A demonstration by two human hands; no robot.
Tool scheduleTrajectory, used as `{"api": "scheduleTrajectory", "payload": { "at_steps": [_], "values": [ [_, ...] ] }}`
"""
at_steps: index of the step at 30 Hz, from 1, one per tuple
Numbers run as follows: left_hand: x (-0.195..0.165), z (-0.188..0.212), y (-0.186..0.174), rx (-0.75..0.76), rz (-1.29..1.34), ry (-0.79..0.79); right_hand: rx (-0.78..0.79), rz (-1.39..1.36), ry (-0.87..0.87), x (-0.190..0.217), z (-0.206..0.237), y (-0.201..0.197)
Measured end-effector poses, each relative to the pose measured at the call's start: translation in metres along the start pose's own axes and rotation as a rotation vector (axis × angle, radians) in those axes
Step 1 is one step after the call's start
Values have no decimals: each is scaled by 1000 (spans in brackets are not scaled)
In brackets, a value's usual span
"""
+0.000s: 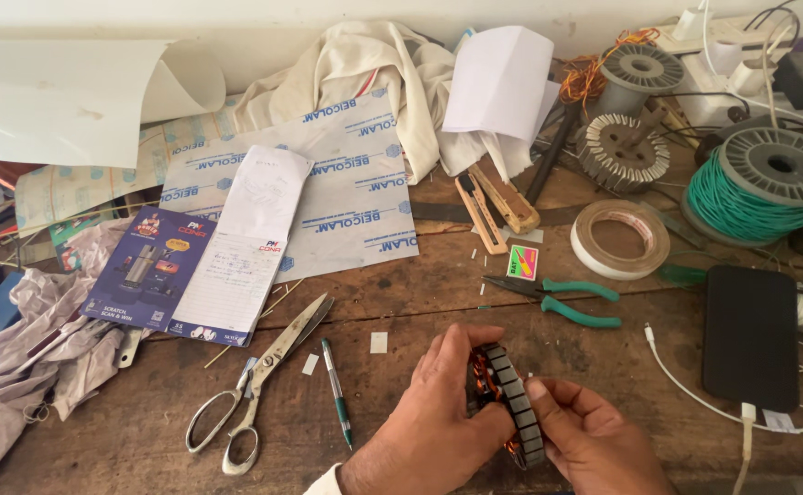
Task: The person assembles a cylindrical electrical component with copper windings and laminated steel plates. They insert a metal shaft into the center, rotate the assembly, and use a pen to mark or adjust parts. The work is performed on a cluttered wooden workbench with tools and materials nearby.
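A small round motor stator (509,400) with dark steel teeth and copper winding stands on edge between both hands, low in the middle of the view. My left hand (438,423) wraps its left side, thumb on the rim. From the right, my right hand (594,438) pinches the rim with thumb and fingers. Both hands hover just over the wooden workbench (401,302).
Steel scissors (256,385) and a green pen (335,390) lie left of the hands. Green-handled pliers (562,301), a tape roll (621,238), a green wire spool (759,188), another stator (623,151), a black phone (751,337) with white cable, papers and cloth surround them.
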State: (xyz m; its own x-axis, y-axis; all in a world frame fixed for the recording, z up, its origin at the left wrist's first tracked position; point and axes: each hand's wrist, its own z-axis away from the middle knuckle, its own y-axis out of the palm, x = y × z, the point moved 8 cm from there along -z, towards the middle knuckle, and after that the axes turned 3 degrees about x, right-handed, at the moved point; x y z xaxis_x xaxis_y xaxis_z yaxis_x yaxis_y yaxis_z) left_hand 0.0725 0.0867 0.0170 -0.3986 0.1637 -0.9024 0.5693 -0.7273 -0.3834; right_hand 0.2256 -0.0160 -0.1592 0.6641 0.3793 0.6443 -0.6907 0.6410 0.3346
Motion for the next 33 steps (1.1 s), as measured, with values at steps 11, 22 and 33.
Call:
{"api": "scheduleTrajectory", "payload": {
  "at_steps": [11, 22, 33],
  "values": [
    [2, -3, 1, -46, -63, -2, -32, 51, 4, -2, 1, -4],
    [-7, -1, -13, 120, 64, 170, -62, 132, 28, 9, 17, 9],
    [-35, 6, -41, -97, -312, 472, -67, 232, 79, 49, 42, 25]
  ]
}}
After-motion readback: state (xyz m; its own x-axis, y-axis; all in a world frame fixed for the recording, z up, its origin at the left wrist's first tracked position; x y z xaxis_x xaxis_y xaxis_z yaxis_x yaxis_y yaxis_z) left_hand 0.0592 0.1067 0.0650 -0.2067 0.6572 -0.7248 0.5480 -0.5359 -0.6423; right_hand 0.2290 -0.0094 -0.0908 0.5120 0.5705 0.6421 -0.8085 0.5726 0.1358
